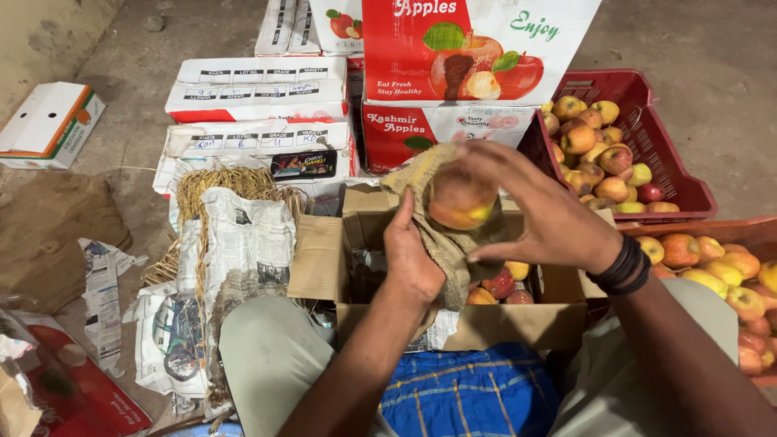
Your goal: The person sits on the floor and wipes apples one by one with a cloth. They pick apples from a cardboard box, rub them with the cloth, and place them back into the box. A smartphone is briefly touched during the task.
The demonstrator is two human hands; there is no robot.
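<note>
So the right hand [538, 214] is cupping an apple [460, 198] from above, fingers [486, 158] curling over its top and clamped on it, while the left hand [413, 259] is pressing a burlap rag [441, 243] up against the underside, its fingers closed on the cloth. The apple is sitting in mid-air right over the open cardboard box [477, 324], roughly dead centre of the view. It's looking firm and smooth, yellow-red, kinda waxy, so I'd guess it's a bit slippery bare-handed and bruises easily if squeezed; a whole-palm hold around the widest part seems safest, not fingertip pinching. Weight-wise it's probably light, one hand is managing fine. The rag is coarse, floppy, loosely woven, draping down into the box, so it's giving grip rather than support. Inside the box a few more apples [502, 287] are showing at about 5 o'clock from the rag. At 2 o'clock a dark red plastic crate [688, 186] with mesh walls is holding a heap of apples, and another crate [728, 231] at 3 o'clock is doing the same. At 9 o'clock straw [222, 182] and crumpled newspaper [243, 243] are lying on the floor, and printed cartons [259, 89] are stacking up at 11 to 12 o'clock.
</note>
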